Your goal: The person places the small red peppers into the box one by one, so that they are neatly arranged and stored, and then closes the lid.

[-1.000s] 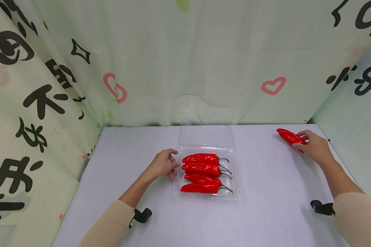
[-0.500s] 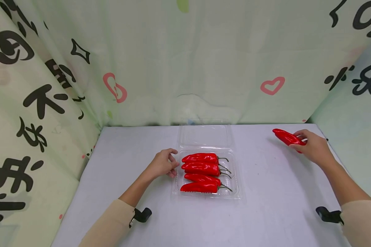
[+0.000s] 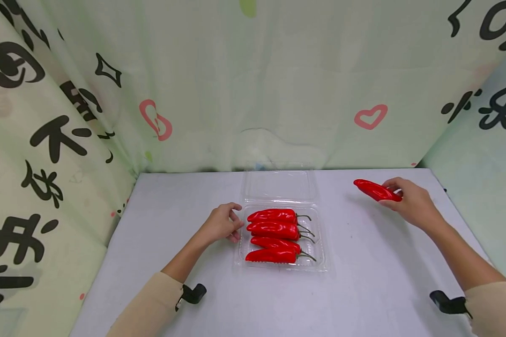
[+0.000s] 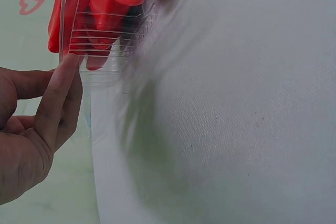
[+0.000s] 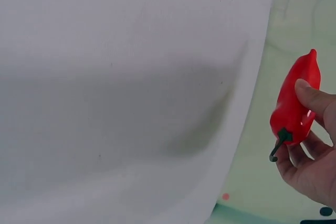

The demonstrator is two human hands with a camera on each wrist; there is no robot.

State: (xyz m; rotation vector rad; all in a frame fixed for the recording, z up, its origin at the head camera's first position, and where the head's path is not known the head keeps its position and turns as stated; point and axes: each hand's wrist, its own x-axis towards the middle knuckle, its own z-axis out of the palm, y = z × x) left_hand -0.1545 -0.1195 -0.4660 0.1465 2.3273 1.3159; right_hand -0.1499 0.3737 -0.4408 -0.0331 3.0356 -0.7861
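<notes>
In the head view a clear plastic clamshell box (image 3: 320, 262) stands with its lid folded back, several red peppers (image 3: 274, 229) lying side by side inside, stems to the right. My left hand (image 3: 222, 223) is at the box's left side. In the left wrist view its fingertips (image 4: 69, 62) touch the ribbed plastic wall, with the fingers loosely bent and gripping nothing. My right hand (image 3: 413, 203) holds another red pepper (image 3: 373, 189) above the table, right of the box. The right wrist view shows the thumb (image 5: 310, 95) against this pepper, its green stem hanging down.
A white-covered table (image 3: 362, 290) lies beneath everything. Behind it and at both sides hang pale green curtains (image 3: 286, 93) with dark characters and pink hearts; the box's open lid (image 3: 280, 185) reaches towards the back edge.
My right hand has lifted the pepper from the table's right side and carried it left, towards the box. The left hand and the box stay where they were.
</notes>
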